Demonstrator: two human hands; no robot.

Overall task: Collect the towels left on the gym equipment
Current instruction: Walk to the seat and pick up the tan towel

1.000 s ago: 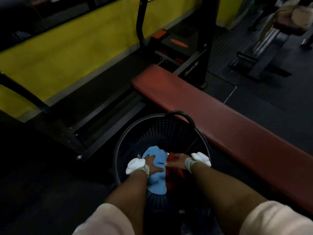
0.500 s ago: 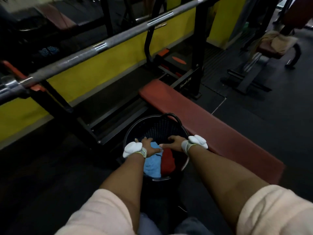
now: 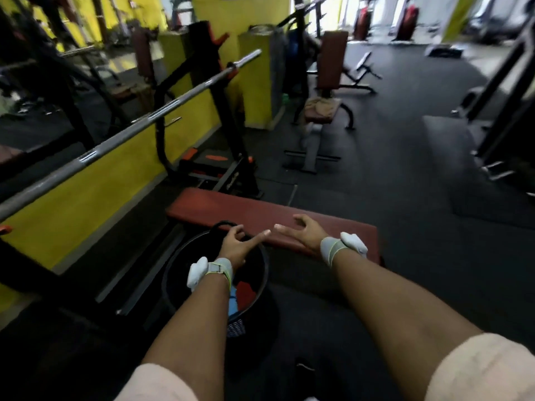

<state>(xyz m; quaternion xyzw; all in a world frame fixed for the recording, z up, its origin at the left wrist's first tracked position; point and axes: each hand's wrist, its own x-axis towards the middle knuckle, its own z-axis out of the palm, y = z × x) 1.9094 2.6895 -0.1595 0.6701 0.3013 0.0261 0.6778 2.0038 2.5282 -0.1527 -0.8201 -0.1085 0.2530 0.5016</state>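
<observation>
The next towel [image 3: 318, 106] lies far ahead of both hands, a little to the right, on the seat [image 3: 320, 114] of a bench; its long axis I cannot tell. The right hand [image 3: 304, 233] is nearer. Both hands are empty and loosely open: the left hand [image 3: 236, 246] hovers over the basket [image 3: 262, 280], the right over the red bench [image 3: 289, 218]. Blue towel [image 3: 233, 303] and red towel [image 3: 246, 292] lie in the basket under the left wrist.
</observation>
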